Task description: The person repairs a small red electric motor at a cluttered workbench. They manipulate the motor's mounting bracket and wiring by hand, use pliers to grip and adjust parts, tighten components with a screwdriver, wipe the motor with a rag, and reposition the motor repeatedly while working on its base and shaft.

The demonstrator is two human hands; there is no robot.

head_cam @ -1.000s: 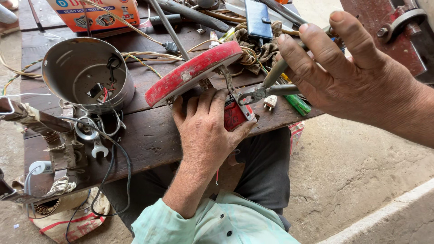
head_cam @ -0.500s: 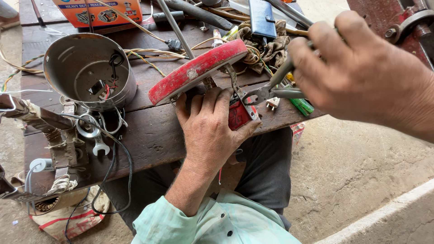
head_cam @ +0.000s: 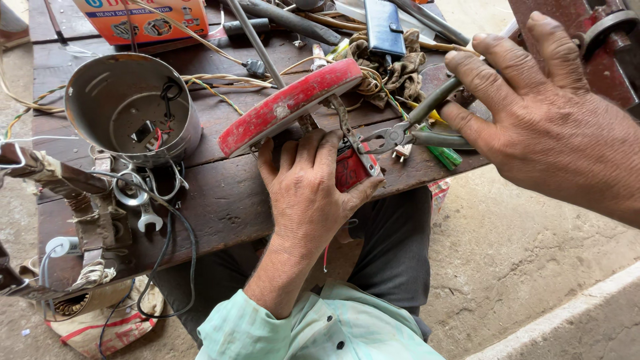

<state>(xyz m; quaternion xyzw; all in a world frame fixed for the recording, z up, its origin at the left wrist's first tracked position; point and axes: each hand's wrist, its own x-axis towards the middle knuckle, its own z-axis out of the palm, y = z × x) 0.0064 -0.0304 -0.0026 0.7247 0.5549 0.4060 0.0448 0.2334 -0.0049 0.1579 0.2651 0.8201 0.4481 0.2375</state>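
A round red metal disc (head_cam: 290, 105) is steadied on the dark wooden bench (head_cam: 227, 200) by the curled left hand (head_cam: 313, 193); grey-handled steel pliers (head_cam: 413, 130) are gripped in the raised right hand (head_cam: 553, 113).

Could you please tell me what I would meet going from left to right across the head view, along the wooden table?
Open metal can → spanner → red disc-shaped part, steadied by the left hand → pliers → right hand.
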